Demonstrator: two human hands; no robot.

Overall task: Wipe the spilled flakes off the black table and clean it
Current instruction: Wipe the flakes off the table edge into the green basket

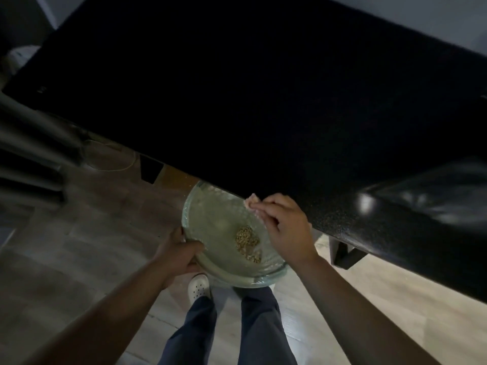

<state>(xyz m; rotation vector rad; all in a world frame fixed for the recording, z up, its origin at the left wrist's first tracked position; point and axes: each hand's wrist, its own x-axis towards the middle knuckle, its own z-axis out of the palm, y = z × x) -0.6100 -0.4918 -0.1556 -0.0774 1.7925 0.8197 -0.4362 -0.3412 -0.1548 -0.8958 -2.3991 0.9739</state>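
Dim light falls on a speckled black bench (pixel 237 101) that runs aslant across the view, above a pale plank floor (pixel 92 246). A glass bowl (pixel 210 219) sits just below the bench's near edge, its rim gripped by the left hand (pixel 179 256). Spilled flakes (pixel 247 241) lie heaped inside the bowl. The right hand (pixel 284 227) pinches a small pale cloth (pixel 251 202) with curled fingers at the bench edge, over the bowl. A white shoe (pixel 199 287) stands on the floor below.

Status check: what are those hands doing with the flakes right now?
Status: left hand grips glass bowl under black table edge. Then right hand pinches cloth at that edge. Most flakes in bowl. No obstruction seen.
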